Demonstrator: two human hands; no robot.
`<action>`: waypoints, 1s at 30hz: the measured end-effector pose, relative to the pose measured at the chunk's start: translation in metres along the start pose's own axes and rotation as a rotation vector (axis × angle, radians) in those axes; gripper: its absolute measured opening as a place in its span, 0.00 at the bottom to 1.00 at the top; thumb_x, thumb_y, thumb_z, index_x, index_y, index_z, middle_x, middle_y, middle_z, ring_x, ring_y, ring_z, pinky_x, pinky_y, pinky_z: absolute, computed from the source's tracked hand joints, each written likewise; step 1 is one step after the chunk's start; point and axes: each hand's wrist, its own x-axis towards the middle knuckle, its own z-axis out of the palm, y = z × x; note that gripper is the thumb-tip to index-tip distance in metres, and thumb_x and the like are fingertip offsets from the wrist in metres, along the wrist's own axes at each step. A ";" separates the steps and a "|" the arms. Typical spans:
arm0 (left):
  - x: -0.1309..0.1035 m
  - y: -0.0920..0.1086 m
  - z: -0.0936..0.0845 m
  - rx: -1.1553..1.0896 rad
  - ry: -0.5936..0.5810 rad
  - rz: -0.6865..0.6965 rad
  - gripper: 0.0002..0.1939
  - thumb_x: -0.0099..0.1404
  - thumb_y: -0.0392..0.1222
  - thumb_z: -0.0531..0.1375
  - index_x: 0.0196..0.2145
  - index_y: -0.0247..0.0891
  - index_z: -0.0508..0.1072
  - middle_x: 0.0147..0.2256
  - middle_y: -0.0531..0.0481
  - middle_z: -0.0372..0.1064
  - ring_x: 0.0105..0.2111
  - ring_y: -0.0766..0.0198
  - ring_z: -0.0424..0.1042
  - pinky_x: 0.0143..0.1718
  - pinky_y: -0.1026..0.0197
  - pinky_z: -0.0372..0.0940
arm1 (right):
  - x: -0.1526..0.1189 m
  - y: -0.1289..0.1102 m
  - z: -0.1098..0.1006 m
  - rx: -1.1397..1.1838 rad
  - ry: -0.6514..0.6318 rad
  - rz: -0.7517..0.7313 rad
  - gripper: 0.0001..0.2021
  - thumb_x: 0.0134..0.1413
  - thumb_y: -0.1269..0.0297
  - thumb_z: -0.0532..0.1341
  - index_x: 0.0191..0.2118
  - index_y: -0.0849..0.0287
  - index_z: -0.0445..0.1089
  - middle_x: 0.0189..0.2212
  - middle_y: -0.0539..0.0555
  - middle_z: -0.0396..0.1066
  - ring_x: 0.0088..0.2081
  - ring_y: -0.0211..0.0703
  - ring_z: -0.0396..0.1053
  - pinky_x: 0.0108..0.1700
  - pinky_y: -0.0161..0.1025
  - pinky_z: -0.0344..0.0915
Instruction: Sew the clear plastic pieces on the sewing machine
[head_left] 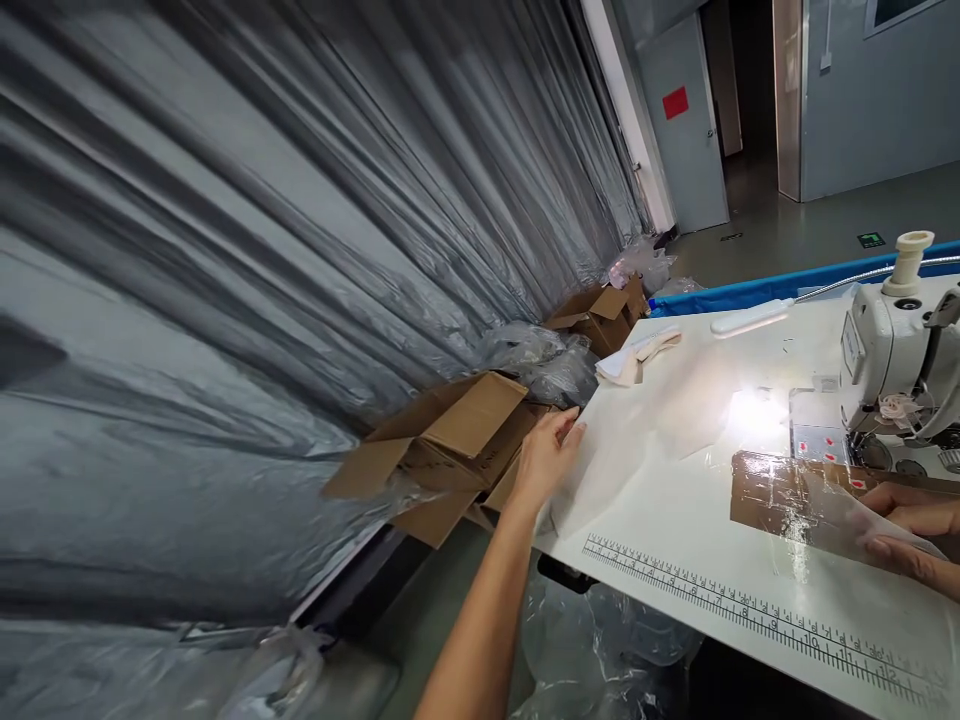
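Right hand (911, 530): thumb and fingers narrow, holding sheer cloth (846, 515) over the brown plate (761, 490), just beside the sewing machine (885, 350). Left hand (551, 450): fingers curled, index and thumb near each other, at the edge of the table (675, 545) beside a pale sheet (611, 465); cannot tell whether they grip it. Cannot tell if sheet and cloth are 1 piece. Risks, judged: uneven pull by the 2 hands could pucker thin cloth; fingers straying toward the needle area could be pricked.
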 end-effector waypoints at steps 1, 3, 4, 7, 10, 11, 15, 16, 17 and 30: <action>0.000 -0.003 0.002 0.015 -0.013 -0.003 0.16 0.62 0.45 0.58 0.44 0.35 0.76 0.43 0.41 0.74 0.43 0.52 0.75 0.48 0.50 0.70 | 0.000 0.000 -0.001 0.025 -0.039 0.020 0.19 0.57 0.44 0.60 0.26 0.51 0.78 0.37 0.56 0.76 0.39 0.51 0.74 0.42 0.41 0.74; -0.003 0.001 0.006 0.027 0.005 0.005 0.17 0.62 0.43 0.58 0.46 0.34 0.76 0.48 0.38 0.71 0.50 0.47 0.72 0.52 0.45 0.67 | 0.000 -0.001 -0.001 0.082 -0.099 0.057 0.20 0.58 0.43 0.59 0.28 0.53 0.78 0.39 0.56 0.75 0.41 0.51 0.72 0.45 0.43 0.73; -0.006 0.009 0.008 0.013 0.002 0.021 0.17 0.63 0.44 0.57 0.47 0.35 0.75 0.50 0.37 0.70 0.52 0.47 0.70 0.53 0.45 0.67 | 0.000 -0.004 -0.001 0.101 -0.107 0.069 0.20 0.58 0.43 0.59 0.29 0.53 0.77 0.38 0.56 0.75 0.40 0.50 0.72 0.45 0.43 0.72; -0.020 0.052 0.014 -0.181 -0.129 0.157 0.19 0.68 0.50 0.56 0.51 0.38 0.73 0.53 0.39 0.68 0.52 0.50 0.70 0.50 0.49 0.70 | -0.001 -0.016 0.005 0.117 -0.156 0.106 0.22 0.60 0.42 0.55 0.29 0.55 0.74 0.30 0.54 0.73 0.34 0.45 0.71 0.38 0.39 0.72; -0.043 0.110 0.025 -0.500 -0.479 0.356 0.26 0.68 0.56 0.58 0.59 0.42 0.66 0.58 0.40 0.65 0.59 0.51 0.65 0.59 0.45 0.63 | -0.003 -0.032 0.017 0.105 -0.225 0.181 0.25 0.60 0.38 0.52 0.30 0.55 0.71 0.21 0.51 0.68 0.25 0.41 0.67 0.29 0.36 0.69; -0.051 0.128 0.031 -0.594 -0.608 0.394 0.31 0.65 0.58 0.60 0.61 0.43 0.64 0.60 0.40 0.63 0.60 0.49 0.63 0.60 0.44 0.61 | -0.005 -0.036 0.020 0.104 -0.243 0.214 0.25 0.60 0.37 0.52 0.32 0.55 0.71 0.22 0.51 0.69 0.23 0.39 0.66 0.27 0.36 0.67; -0.077 0.177 0.054 -0.833 -0.988 0.374 0.36 0.56 0.61 0.67 0.57 0.41 0.69 0.50 0.41 0.72 0.49 0.52 0.73 0.52 0.48 0.69 | -0.018 -0.048 0.026 0.135 -0.194 0.295 0.24 0.59 0.38 0.54 0.31 0.55 0.69 0.27 0.51 0.68 0.23 0.36 0.64 0.24 0.33 0.63; -0.080 0.182 0.059 -0.871 -1.052 0.335 0.31 0.57 0.61 0.67 0.52 0.40 0.73 0.43 0.43 0.75 0.43 0.56 0.75 0.47 0.52 0.71 | -0.022 -0.048 0.023 0.168 -0.186 0.313 0.23 0.58 0.38 0.55 0.30 0.55 0.68 0.26 0.50 0.67 0.23 0.35 0.62 0.24 0.32 0.62; -0.082 0.185 0.063 -0.903 -1.107 0.287 0.27 0.58 0.61 0.66 0.46 0.38 0.77 0.36 0.45 0.76 0.37 0.60 0.76 0.42 0.56 0.72 | -0.025 -0.048 0.020 0.214 -0.203 0.337 0.23 0.57 0.38 0.56 0.29 0.56 0.66 0.24 0.48 0.64 0.23 0.35 0.59 0.23 0.31 0.60; 0.060 0.116 0.105 -0.050 -0.517 0.586 0.30 0.53 0.51 0.69 0.51 0.38 0.72 0.52 0.41 0.67 0.53 0.47 0.66 0.56 0.46 0.62 | 0.013 -0.003 -0.011 -0.289 -0.082 0.198 0.20 0.56 0.42 0.53 0.30 0.55 0.66 0.22 0.52 0.66 0.24 0.42 0.62 0.26 0.40 0.59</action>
